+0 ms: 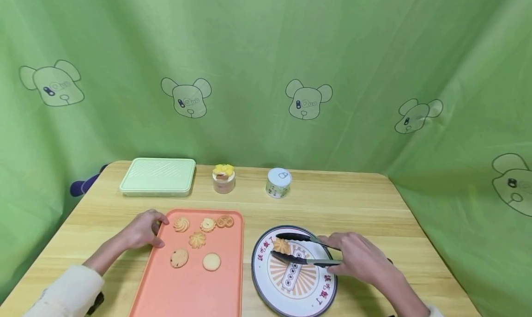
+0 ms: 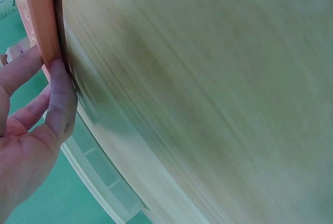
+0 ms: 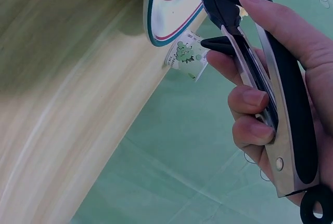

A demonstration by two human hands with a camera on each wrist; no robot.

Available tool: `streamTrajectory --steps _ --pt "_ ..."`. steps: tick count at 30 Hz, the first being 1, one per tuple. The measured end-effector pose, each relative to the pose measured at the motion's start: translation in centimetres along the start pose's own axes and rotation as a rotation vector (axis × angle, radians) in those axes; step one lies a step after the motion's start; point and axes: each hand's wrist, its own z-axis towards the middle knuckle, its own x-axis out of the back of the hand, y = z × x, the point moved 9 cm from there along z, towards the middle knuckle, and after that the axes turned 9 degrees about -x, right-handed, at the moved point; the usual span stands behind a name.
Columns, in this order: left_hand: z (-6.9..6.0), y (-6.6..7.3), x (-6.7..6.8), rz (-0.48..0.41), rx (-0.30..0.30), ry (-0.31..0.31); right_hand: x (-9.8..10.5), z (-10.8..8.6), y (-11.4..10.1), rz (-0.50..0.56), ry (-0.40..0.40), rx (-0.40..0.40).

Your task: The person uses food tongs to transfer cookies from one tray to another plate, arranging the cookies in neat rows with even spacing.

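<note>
In the head view a pink tray (image 1: 187, 289) holds several cookies, among them a round plain one (image 1: 211, 261) and a pretzel shape (image 1: 225, 221). My left hand (image 1: 143, 229) grips the tray's left rim, fingers and thumb on its edge, as the left wrist view also shows with the hand (image 2: 31, 135) at the rim (image 2: 41, 16). My right hand (image 1: 361, 257) holds black-tipped metal tongs (image 1: 309, 262) over a patterned plate (image 1: 266, 280). A ridged cookie (image 1: 281, 246) lies between the tong tips. In the right wrist view my hand (image 3: 291, 78) wraps the tongs (image 3: 286, 125).
Along the table's back stand a pale green lidded box (image 1: 159, 174), a small cup with yellow topping (image 1: 223, 178) and a white-lidded can (image 1: 278, 183). A green curtain (image 1: 249, 44) hangs behind the wooden table (image 1: 353, 197).
</note>
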Motion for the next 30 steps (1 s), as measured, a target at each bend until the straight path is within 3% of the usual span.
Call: streamTrajectory --steps 9,16,30 --pt "0.0 0.2 0.1 -0.002 0.004 0.001 1.0 1.1 -0.4 0.037 -0.052 -0.03" --pt "-0.1 0.1 0.1 -0.005 0.0 0.002 1.6 3.0 -2.5 0.028 -0.029 0.043" --pt "-0.1 0.0 0.1 0.002 -0.009 0.009 0.0 6.9 -7.4 0.082 -0.017 0.102"
